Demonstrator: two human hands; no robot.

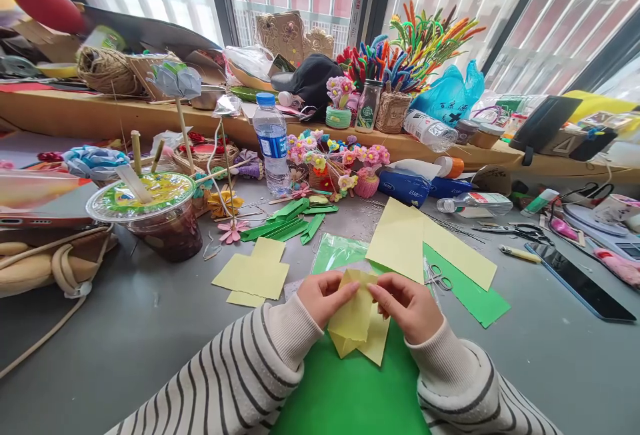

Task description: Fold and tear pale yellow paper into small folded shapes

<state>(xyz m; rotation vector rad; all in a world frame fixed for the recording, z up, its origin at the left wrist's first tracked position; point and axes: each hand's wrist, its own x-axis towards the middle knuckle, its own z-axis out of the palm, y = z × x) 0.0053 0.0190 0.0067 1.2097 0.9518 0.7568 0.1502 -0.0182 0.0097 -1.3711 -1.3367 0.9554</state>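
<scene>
Between my hands is a piece of yellow paper [353, 315] with folded edges, raised over a green sheet [357, 395]. My left hand [325, 295] pinches its upper left side between thumb and fingers. At the upper right corner, my right hand [407, 305] grips the same paper with thumb and forefinger. Another yellow piece [377, 338] shows beneath it, partly hidden. Small yellow pieces [257, 275] lie to the left. Larger yellow sheets [397, 238] rest beyond my right hand, partly over another green sheet [483, 302].
Small scissors [439, 278] lie just beyond my right hand. Folded green strips [280, 225], a water bottle [273, 148] and a lidded drink cup [167, 228] stand or lie at the back left. A phone [583, 282] and black-handled scissors [533, 232] are at the right.
</scene>
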